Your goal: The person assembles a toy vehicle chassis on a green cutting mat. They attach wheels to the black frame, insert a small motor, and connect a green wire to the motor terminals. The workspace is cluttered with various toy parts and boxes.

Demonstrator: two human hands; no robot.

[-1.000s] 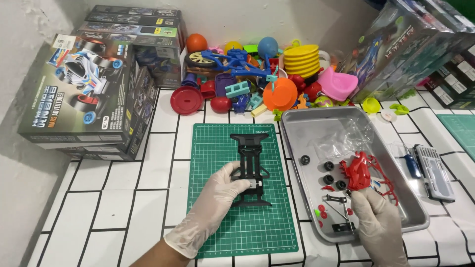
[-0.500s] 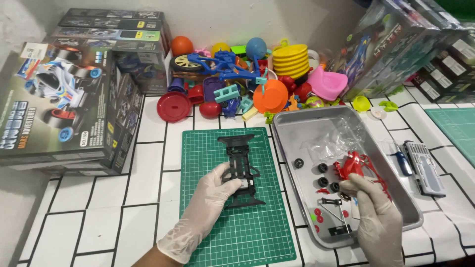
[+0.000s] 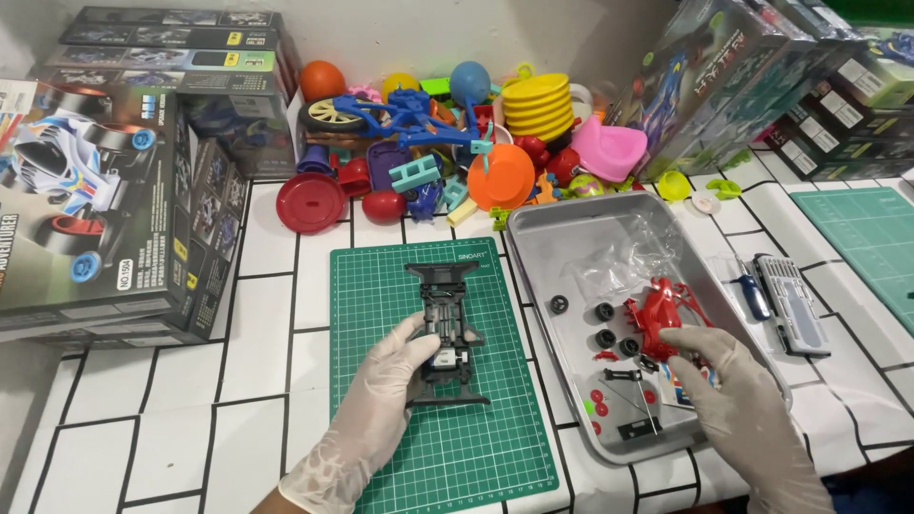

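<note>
While both gloved hands sit low over the white tiled counter, the entry takes the green gridded cutting mat (image 3: 447, 419) as its landmark.

Item 1: black plastic model-car chassis (image 3: 446, 328). Lies flat on the mat, near its middle. Long axis runs from the near edge of the mat toward the far edge, roughly parallel to the mat's long sides.

Item 2: left hand (image 3: 381, 409), in a pale translucent glove. Comes in from the near left corner of the mat. Fingers (image 3: 419, 341) narrowly curled, thumb and fingertips pinching the chassis at its left flank about midway along. The chassis thus lies just ahead and to the right of the palm, crosswise to the fingers.

Item 3: shallow grey metal tray (image 3: 533, 238). Sits just right of the mat, edge nearly touching it.

Item 4: red plastic car body shell (image 3: 662, 309). Inside the tray, well right of the mat, toward the tray's middle. Long axis cannot be told; partly hidden by the glove.

Item 5: right hand (image 3: 733, 400), same glove. Enters from the near right of the tray. Fingers (image 3: 690, 341) loosely bent, tips resting on the near side of the shell; whether they close round it cannot be told. This hand is plainly the nearer to the shell; the left is the only one on the chassis.

Item 6: small black wheels (image 3: 605, 311). Loose in the tray, between shell and mat.

Item 7: heap of coloured plastic toys (image 3: 447, 133). Beyond the far edge of the mat, against the wall.

Item 8: printed cardboard kit boxes (image 3: 95, 209). Stacked left of the mat.
</note>
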